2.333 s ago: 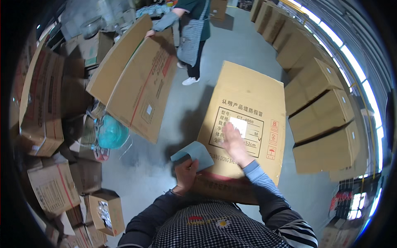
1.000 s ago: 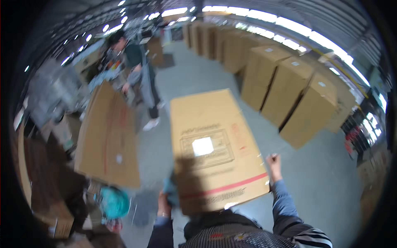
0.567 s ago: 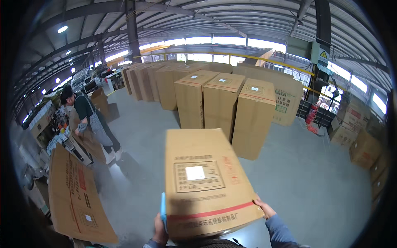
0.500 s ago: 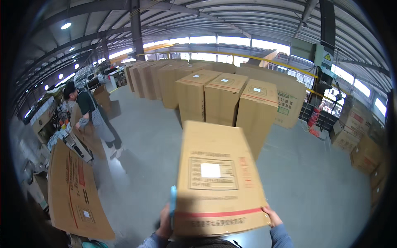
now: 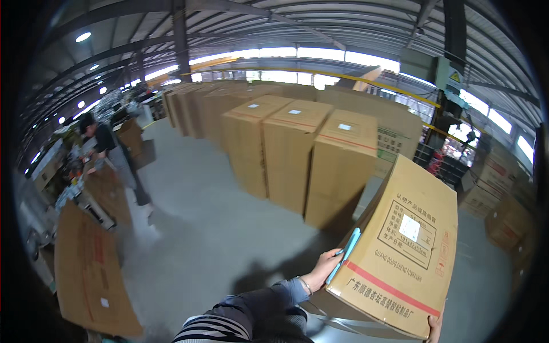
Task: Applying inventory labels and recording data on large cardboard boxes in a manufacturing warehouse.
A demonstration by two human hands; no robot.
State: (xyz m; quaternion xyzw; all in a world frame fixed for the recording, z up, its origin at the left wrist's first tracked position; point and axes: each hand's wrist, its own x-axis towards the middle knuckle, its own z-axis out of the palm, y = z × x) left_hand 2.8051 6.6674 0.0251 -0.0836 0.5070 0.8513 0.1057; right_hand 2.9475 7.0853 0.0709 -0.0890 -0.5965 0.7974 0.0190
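Observation:
I carry a large brown cardboard box (image 5: 400,246) with a white label and a red stripe, tilted in front of me at the lower right. My left hand (image 5: 324,267) presses against its left side and also pins a flat light-blue tool (image 5: 344,254) to the cardboard. My right hand (image 5: 434,328) shows only as fingertips under the box's lower right corner, gripping it.
Rows of tall sealed cardboard boxes (image 5: 297,148) stand ahead on the grey concrete floor (image 5: 217,228). A flattened carton (image 5: 86,268) leans at the left. Another person (image 5: 111,154) bends over cartons at the far left. More stacked boxes (image 5: 503,200) line the right.
The box was lying flat on the floor under my hands; I have lifted it and stood up, and it now swings to my right, with the rows of boxes coming nearer.

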